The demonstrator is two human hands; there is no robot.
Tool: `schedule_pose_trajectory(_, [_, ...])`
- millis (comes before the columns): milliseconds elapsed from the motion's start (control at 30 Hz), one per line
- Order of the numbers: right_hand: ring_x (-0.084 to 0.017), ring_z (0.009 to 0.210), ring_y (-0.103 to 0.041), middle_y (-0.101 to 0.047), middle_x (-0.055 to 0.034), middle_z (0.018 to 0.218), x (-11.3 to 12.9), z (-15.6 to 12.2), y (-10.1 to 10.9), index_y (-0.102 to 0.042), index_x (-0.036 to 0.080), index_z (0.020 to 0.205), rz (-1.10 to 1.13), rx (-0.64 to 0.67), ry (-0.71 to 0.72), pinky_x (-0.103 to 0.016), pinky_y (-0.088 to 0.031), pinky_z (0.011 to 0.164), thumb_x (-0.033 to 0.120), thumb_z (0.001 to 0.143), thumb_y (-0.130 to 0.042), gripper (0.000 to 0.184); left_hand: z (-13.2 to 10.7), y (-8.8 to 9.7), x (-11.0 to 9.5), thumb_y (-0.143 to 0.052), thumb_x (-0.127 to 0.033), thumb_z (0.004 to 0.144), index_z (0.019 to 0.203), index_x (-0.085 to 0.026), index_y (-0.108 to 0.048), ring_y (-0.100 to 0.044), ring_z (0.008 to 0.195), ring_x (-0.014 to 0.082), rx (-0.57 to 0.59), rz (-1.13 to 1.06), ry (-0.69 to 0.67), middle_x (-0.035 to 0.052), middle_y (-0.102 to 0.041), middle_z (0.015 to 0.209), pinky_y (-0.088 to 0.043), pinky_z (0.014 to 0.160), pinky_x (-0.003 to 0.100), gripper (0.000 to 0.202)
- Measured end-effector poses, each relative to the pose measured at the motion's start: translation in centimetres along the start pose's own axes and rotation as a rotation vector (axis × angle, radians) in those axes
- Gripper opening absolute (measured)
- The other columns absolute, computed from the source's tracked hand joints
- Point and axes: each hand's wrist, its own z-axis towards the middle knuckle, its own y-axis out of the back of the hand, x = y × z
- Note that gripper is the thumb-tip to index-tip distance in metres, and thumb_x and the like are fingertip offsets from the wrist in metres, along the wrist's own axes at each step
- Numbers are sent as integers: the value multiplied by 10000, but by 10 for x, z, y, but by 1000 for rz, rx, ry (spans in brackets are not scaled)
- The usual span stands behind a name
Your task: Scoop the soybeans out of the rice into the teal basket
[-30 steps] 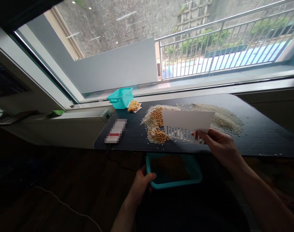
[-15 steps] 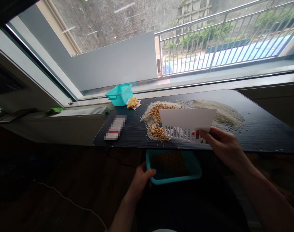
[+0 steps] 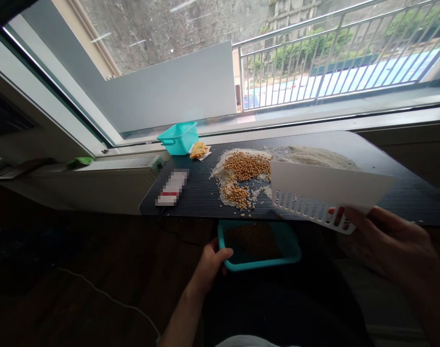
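My left hand (image 3: 211, 262) grips the left rim of a teal plastic basin (image 3: 261, 265), which sits just below the table's front edge with a layer of soybeans (image 3: 254, 241) inside. In my right hand (image 3: 389, 241) is a white slotted plastic sheet (image 3: 328, 185), pinched at its lower right corner and raised over the front of the table, its row of slots facing down. Left of the sheet, a pile of soybeans (image 3: 246, 166) lies mixed with white rice (image 3: 220, 171). Behind the sheet spreads a larger heap of rice (image 3: 317, 155), partly hidden by it.
On the dark table (image 3: 198, 193) stand a second teal basin (image 3: 180, 138) and a yellowish crumpled item (image 3: 199, 150) on white paper. A blurred-out, light-coloured object (image 3: 172, 188) lies at the left. The window and a radiator (image 3: 126, 166) border the table.
My right hand has drawn the slotted sheet to the right and nearer to me, uncovering more of the soybean pile. My left hand and the basin have stayed nearly in place.
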Motion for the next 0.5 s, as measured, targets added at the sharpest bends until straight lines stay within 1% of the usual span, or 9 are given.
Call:
schedule_pose_trajectory(100, [-199, 650, -667, -736, -3, 735, -12, -4, 4, -742, 292, 853, 59, -2, -112, -282, -536, 551, 479, 575, -722, 335, 0, 1, 0, -657, -314, 670, 808, -115, -577, -377, 350, 45, 7, -3, -5, -64, -471, 481, -296, 324, 156, 255])
schedule_pose_trajectory(233, [-222, 792, -679, -747, 13, 798, -20, -13, 2, -749, 297, 824, 50, 94, -108, -302, -550, 720, 469, 561, -726, 315, 1, 1, 2, -654, -311, 676, 843, -113, -580, -368, 346, 45, 12, -15, -1, -65, -473, 485, -296, 324, 161, 269])
schedule_pose_trajectory(300, [-229, 818, -677, -749, 15, 813, -19, -16, -1, -749, 293, 834, 44, 146, -92, -317, -543, 763, 475, 562, -724, 328, 1, 1, 3, -652, -307, 676, 845, -113, -582, -366, 345, 45, 15, -19, 2, -66, -468, 481, -293, 324, 161, 266])
schedule_pose_trajectory(367, [-237, 804, -678, -749, 4, 814, -15, -16, -6, -751, 276, 831, 56, 181, -67, -336, -544, 765, 480, 562, -724, 339, 1, 1, 3, -653, -307, 671, 841, -113, -585, -365, 343, 44, 13, -19, 1, -67, -466, 476, -289, 320, 159, 267])
schedule_pose_trajectory(500, [-241, 768, -679, -748, -11, 801, -3, -12, -19, -752, 248, 799, 127, 189, -40, -354, -554, 736, 493, 546, -728, 353, 3, 0, 4, -666, -321, 647, 832, -113, -590, -365, 338, 42, -9, -20, -2, -62, -477, 483, -289, 312, 156, 288])
